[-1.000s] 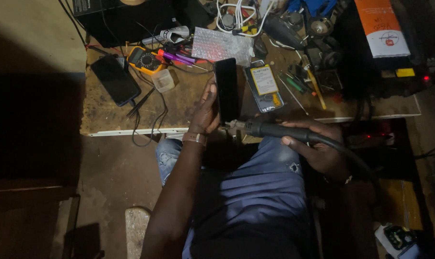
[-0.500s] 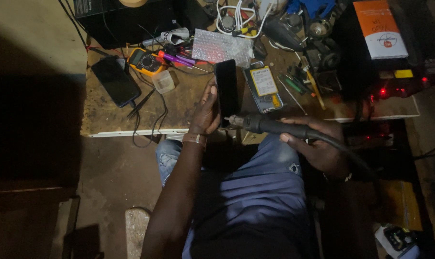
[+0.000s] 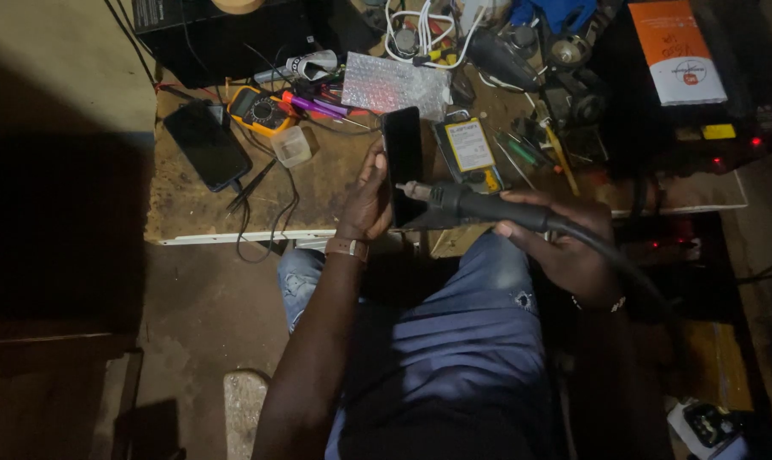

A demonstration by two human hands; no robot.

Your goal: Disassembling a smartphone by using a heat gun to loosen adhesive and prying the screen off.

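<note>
My left hand (image 3: 367,200) grips a black phone (image 3: 403,153) by its left edge, holding it upright over the front of the wooden workbench (image 3: 190,213). My right hand (image 3: 565,238) is wrapped around the black handle of a hot-air tool (image 3: 479,204), its thick hose trailing off to the right. The tool's metal nozzle (image 3: 407,189) points left and sits right at the lower part of the phone.
A second dark phone (image 3: 207,145), tweezers (image 3: 249,187), a yellow multimeter (image 3: 262,111), a small clear cup (image 3: 292,146), bubble wrap (image 3: 394,83) and a phone battery (image 3: 469,146) lie on the bench. Screwdrivers and cables crowd the back right. An orange-and-white box (image 3: 675,51) rests at far right.
The hot-air tool has risen slightly, bringing its nozzle from below the phone's bottom edge up against its lower part. My left hand keeps the phone in place.
</note>
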